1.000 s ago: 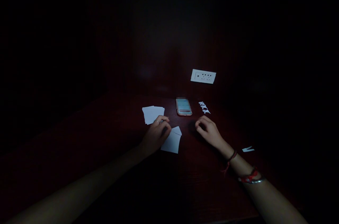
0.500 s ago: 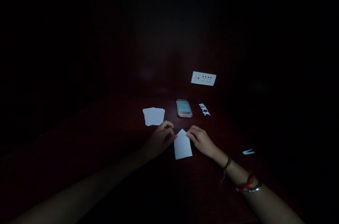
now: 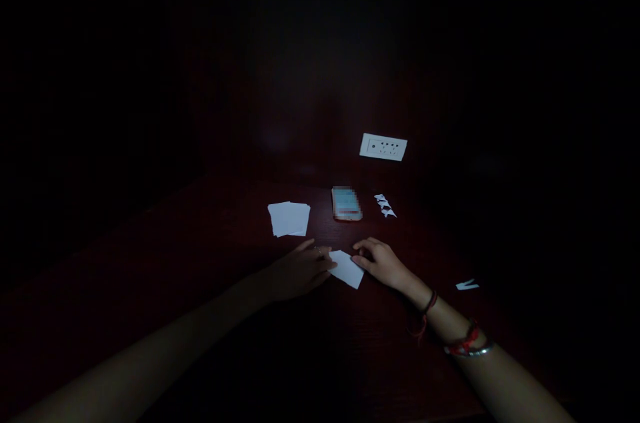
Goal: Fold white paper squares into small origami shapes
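A small white sheet of paper (image 3: 349, 269), with its top corners folded to a point, lies slanted on the dark red table between my hands. My left hand (image 3: 305, 271) reaches over its left side, thumb and fingers closed at the paper's edge; part of the sheet is hidden there. At the upper right edge, the thumb of my right hand (image 3: 379, 261) touches the paper while the index finger curls apart from it. Beyond my left hand rests a stack of white paper sheets (image 3: 289, 219).
A phone (image 3: 347, 203) with a blurred screen lies behind the paper. Several small folded white paper pieces (image 3: 385, 205) are in a row to its right. A V-shaped white strip (image 3: 467, 285) lies by my right forearm. A socket panel (image 3: 383, 147) is on the wall; surroundings are dark.
The sheet first moved right from under my left hand, and both hands met at its folded top. Since then it has turned, my left fingers have stretched over it, and my right index finger has lifted.
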`<state>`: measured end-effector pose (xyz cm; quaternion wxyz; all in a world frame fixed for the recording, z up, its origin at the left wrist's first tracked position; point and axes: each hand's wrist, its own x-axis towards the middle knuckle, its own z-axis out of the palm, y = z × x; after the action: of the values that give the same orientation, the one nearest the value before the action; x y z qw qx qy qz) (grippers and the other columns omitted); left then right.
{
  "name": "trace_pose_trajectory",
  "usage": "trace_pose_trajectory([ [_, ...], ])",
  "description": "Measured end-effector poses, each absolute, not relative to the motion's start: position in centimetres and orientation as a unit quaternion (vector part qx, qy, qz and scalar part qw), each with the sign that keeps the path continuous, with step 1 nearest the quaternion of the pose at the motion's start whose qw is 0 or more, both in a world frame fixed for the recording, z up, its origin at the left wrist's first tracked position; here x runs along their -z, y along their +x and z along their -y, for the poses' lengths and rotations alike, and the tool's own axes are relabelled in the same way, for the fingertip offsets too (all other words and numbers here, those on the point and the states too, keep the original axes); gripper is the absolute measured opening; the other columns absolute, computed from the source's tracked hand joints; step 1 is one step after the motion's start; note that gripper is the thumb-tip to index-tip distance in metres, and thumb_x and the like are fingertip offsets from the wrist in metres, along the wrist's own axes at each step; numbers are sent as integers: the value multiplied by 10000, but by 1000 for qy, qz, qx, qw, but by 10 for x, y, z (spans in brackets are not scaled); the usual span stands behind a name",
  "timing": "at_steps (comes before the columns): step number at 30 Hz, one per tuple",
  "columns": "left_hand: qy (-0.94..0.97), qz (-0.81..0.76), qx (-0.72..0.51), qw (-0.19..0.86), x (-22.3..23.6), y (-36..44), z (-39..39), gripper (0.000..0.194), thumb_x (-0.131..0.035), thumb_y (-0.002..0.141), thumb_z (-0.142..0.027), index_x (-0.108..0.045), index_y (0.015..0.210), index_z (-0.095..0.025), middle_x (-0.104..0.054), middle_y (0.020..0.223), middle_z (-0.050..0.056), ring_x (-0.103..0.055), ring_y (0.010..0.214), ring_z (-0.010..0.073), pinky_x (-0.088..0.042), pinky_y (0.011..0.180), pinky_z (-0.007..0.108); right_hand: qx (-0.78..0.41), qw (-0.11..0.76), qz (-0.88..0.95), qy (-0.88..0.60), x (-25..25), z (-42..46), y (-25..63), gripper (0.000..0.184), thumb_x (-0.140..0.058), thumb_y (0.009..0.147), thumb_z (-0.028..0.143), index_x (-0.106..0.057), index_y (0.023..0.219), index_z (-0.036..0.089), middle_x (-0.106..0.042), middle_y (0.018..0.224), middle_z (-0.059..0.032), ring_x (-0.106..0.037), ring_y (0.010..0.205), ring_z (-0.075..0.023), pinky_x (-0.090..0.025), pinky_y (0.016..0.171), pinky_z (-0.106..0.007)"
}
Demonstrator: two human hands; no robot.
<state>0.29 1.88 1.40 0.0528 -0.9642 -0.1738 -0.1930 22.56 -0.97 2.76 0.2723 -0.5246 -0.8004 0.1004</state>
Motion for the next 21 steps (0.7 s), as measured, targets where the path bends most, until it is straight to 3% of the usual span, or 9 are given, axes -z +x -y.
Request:
trace_pose_trajectory([
  [4, -964, 193, 174, 63, -26, 3, -8, 253, -375, 857, -222, -471, 1087, -179, -513, 1038, 61, -476, 946, 183, -335, 835, 351, -105, 262, 788, -548, -27, 10, 225, 309, -513, 747, 349, -568, 968, 141, -536, 847, -68, -508, 769, -148, -407, 718, -265],
  [8, -961, 197, 189, 36, -25, 3, -2, 276, -386, 842, -193, -445, 1111, -172, -500, 1096, 66, -459, 972, 195, -338, 832, 352, -107, 258, 767, -578, -27, 10, 228, 381, -537, 717, 373, -560, 1013, 134, -515, 916, -91, -494, 841, -175, -400, 768, -289],
  [14, -968, 161, 193, -25, -19, 1, -3, 324, -377, 830, -147, -424, 1145, -210, -458, 1148, 40, -459, 984, 163, -344, 853, 317, -187, 306, 708, -608, -15, 0, 238, 496, -593, 666, 298, -494, 1103, 86, -540, 924, -88, -518, 790, -159, -415, 750, -279],
  [18, -969, 166, 184, -7, -13, 1, -7, 346, -385, 822, -147, -418, 1157, -231, -394, 1211, 52, -414, 1048, 197, -337, 865, 351, -272, 329, 662, -616, -7, -4, 239, 466, -583, 667, 225, -478, 1104, 98, -578, 789, -31, -538, 664, -123, -443, 627, -243],
  [21, -968, 171, 181, 13, -9, 0, -9, 345, -403, 815, -164, -425, 1152, -233, -382, 1218, 65, -378, 1085, 222, -328, 872, 377, -261, 333, 661, -619, -8, -3, 240, 444, -599, 647, 213, -510, 1066, 99, -574, 841, -50, -540, 739, -142, -434, 687, -268],
])
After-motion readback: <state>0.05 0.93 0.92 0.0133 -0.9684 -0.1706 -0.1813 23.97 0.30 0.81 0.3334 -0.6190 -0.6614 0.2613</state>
